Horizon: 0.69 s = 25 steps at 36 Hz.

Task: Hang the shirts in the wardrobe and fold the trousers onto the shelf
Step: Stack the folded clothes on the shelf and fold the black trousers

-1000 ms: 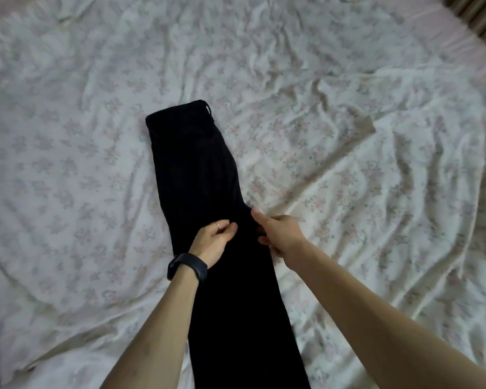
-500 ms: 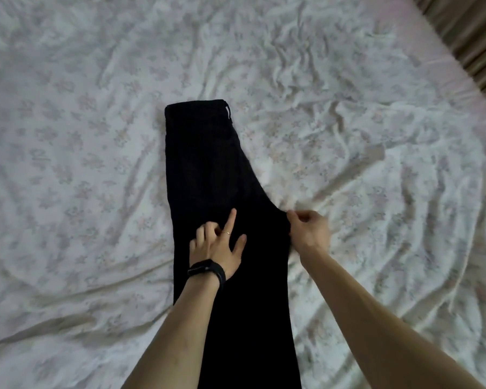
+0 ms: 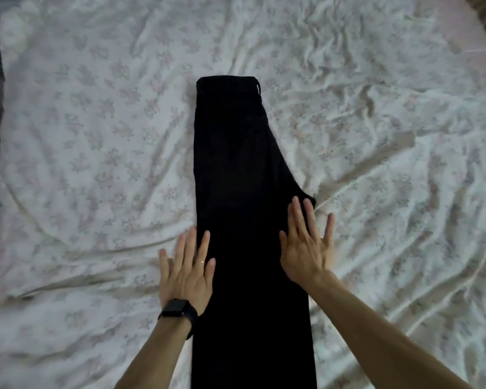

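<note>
Both my hands are open and flat: left hand [image 3: 184, 272] on the left edge of the black trousers [image 3: 236, 169], right hand [image 3: 306, 248] on their right edge. The trousers lie stretched on the bed sheet [image 3: 96, 136]. I am smoothing, I think; next, fold them across.

I have one view, the head camera, worn by the person, wide-angle. It faces forward and steeply down onto the bedsheet [image 3: 96, 141] from near. The left hand [image 3: 185, 273] and right hand [image 3: 306, 248] sit low in frame, and the trousers [image 3: 236, 178] run up the centre.
</note>
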### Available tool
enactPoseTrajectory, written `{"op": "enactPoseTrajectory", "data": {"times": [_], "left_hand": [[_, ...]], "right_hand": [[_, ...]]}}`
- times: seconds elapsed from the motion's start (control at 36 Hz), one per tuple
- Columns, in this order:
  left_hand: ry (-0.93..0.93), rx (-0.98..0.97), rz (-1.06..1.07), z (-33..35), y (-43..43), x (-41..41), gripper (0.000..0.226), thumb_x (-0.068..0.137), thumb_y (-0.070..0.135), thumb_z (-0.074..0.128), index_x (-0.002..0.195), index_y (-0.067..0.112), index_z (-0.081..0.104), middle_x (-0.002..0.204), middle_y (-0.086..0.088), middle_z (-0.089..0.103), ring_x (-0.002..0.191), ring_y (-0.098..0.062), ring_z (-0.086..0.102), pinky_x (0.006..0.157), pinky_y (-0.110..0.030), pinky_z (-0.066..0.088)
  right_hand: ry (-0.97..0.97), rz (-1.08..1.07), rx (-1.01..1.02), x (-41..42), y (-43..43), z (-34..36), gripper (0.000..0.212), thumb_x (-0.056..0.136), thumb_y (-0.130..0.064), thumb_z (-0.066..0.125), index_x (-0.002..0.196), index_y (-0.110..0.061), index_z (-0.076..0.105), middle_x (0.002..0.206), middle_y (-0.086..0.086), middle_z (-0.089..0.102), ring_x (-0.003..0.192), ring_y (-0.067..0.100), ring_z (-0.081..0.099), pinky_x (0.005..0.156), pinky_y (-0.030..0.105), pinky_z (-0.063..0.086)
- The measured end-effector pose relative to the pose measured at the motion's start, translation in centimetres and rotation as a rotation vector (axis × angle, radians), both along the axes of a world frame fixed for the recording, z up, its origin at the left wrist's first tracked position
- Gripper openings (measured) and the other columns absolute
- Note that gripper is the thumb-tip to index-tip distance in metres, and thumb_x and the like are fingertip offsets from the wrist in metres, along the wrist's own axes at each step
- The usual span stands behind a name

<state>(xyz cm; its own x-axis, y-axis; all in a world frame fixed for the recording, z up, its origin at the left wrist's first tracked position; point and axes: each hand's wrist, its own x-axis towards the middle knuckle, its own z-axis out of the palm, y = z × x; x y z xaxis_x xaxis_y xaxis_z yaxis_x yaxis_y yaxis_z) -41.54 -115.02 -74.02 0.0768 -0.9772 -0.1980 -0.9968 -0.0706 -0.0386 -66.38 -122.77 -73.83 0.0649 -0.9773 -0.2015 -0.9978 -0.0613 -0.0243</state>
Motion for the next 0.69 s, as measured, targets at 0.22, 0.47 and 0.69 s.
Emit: {"op": "enactPoseTrajectory", "data": {"times": [0.22,0.47,0.69], "left_hand": [[0.052,-0.01,-0.17,1.5,4.1,-4.4,0.056,0.101,0.043,0.028,0.156,0.029,0.032,0.167,0.0,0.016,0.153,-0.019,0.016,0.122,-0.055,0.017],[0.07,-0.083,0.029,4.7,17.1,-2.0,0.048,0.093,0.027,0.057,0.141,0.018,0.056,0.134,-0.006,0.057,0.11,-0.027,0.055,0.098,-0.052,0.043],[0.25,0.349,0.504,7.7,27.7,-3.6,0.046,0.101,0.055,0.036,0.113,0.017,0.061,0.114,-0.003,0.06,0.106,-0.027,0.057,0.084,-0.042,0.048]], "right_hand": [[-0.189,0.248,0.004,2.9,9.6,2.1,0.064,0.104,-0.047,0.04,0.161,-0.025,0.022,0.17,0.001,0.007,0.156,0.019,0.004,0.122,0.059,0.016],[-0.177,-0.233,0.127,-3.3,21.7,5.0,0.063,0.103,-0.054,0.03,0.156,-0.02,0.034,0.161,0.006,0.032,0.147,0.028,0.026,0.116,0.049,0.026],[-0.42,-0.359,0.354,-2.4,31.2,7.5,0.035,0.099,-0.043,0.055,0.113,-0.012,0.056,0.1,0.007,0.066,0.09,0.031,0.064,0.068,0.035,0.044]]}}
